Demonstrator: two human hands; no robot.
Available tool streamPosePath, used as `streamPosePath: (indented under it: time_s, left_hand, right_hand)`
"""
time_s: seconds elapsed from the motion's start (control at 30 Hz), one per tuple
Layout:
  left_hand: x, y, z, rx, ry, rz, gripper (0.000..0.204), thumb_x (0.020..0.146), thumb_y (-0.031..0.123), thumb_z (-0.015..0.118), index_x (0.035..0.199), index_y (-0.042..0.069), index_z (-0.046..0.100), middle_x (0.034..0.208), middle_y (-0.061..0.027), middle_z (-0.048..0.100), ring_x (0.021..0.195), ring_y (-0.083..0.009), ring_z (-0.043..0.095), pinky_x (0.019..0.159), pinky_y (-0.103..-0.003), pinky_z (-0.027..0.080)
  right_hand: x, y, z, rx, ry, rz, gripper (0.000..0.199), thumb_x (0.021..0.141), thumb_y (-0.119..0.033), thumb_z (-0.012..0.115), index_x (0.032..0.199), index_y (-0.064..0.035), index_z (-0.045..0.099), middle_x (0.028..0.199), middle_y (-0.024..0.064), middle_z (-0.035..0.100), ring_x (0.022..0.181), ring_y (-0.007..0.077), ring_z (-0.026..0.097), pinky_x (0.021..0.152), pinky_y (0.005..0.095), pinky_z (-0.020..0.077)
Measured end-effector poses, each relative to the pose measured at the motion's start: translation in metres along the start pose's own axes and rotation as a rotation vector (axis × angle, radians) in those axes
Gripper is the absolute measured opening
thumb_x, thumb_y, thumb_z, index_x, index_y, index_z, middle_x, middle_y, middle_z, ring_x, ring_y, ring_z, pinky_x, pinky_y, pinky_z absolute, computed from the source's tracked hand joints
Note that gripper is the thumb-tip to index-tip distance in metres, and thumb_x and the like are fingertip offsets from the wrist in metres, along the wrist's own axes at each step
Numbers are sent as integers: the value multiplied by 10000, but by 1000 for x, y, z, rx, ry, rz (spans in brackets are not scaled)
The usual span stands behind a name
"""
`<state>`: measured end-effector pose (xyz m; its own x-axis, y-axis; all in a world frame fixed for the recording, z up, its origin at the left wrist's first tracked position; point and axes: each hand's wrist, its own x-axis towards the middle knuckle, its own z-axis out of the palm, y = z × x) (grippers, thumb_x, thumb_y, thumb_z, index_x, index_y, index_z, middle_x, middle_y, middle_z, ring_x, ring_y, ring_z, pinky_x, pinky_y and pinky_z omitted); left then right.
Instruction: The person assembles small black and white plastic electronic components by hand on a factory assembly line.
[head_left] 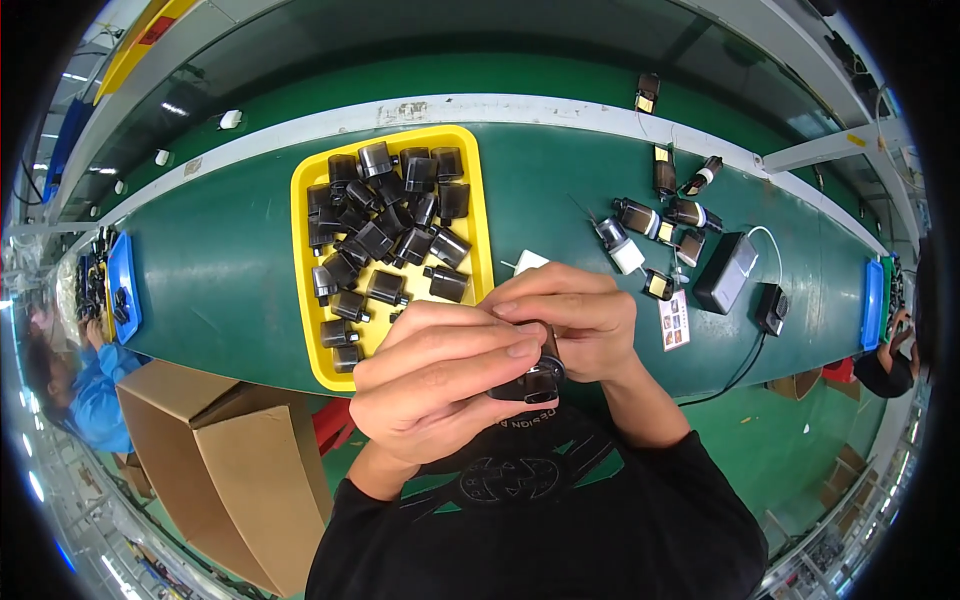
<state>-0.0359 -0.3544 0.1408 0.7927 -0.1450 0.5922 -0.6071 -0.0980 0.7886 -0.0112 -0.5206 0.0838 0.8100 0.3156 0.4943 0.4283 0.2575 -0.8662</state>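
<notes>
Close in front of my chest, both hands meet around a small dark, see-through plastic housing (540,382). My left hand (425,372) is closed on its near side, fingers reaching across it. From the far right, my right hand (585,318) pinches the same piece, though its fingertips are partly hidden. A yellow tray (484,225) lies just beyond my left hand and holds several similar dark housings (375,240). Behind my right hand, part of a small white piece (530,261) shows on the green bench.
Several dark units with white and yellow parts (636,214) lie at the right, near a black box (724,272), a picture card (674,320) and a corded black adapter (771,307). An open cardboard box (262,480) stands lower left. Other people work at both sides by blue trays (122,285).
</notes>
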Motion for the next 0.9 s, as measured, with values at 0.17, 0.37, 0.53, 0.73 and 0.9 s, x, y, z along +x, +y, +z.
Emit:
streamPosePath:
  time_s: [0.17, 0.37, 0.53, 0.73, 0.9]
  left_hand:
    - [-1, 1, -4, 15, -4, -27, 386, 583, 109, 842, 917, -28, 705, 877, -121, 696, 815, -237, 648, 689, -299, 485]
    - [-7, -17, -4, -282, 178, -259, 451, 692, 1, 774, 1086, -45, 560, 955, -64, 503, 842, -118, 509, 741, -241, 427]
    - [-5, -29, -6, -554, 234, -473, 255, 821, 140, 635, 994, -11, 523, 902, -70, 490, 809, -130, 477, 747, -254, 389]
    - [12, -14, 4, -632, 255, -543, 229, 915, 254, 454, 845, 37, 450, 742, -184, 602, 871, -354, 619, 859, -462, 477]
    - [12, -13, 5, -557, 214, -503, 255, 934, 252, 429, 844, 17, 466, 665, -190, 610, 796, -395, 656, 938, -526, 449]
  right_hand:
    - [2, -16, 1, -140, -24, 6, 534, 609, 4, 772, 1126, 23, 639, 989, 144, 657, 860, 243, 656, 735, 286, 517]
    - [-2, -24, 22, 369, 94, 447, 572, 724, -14, 764, 1249, 30, 543, 1010, 122, 647, 870, 155, 631, 706, 274, 510]
    - [4, -19, 15, 343, -119, 740, 257, 842, -201, 709, 748, 22, 623, 607, -28, 537, 581, 30, 445, 513, 215, 365]
    - [6, -12, 25, 192, -125, 489, 294, 828, -268, 717, 861, 15, 645, 616, -21, 547, 585, 30, 454, 513, 227, 380]
    - [-1, 1, 38, 213, 26, 325, 334, 823, -282, 712, 967, 15, 656, 673, -21, 585, 637, 47, 498, 562, 234, 417]
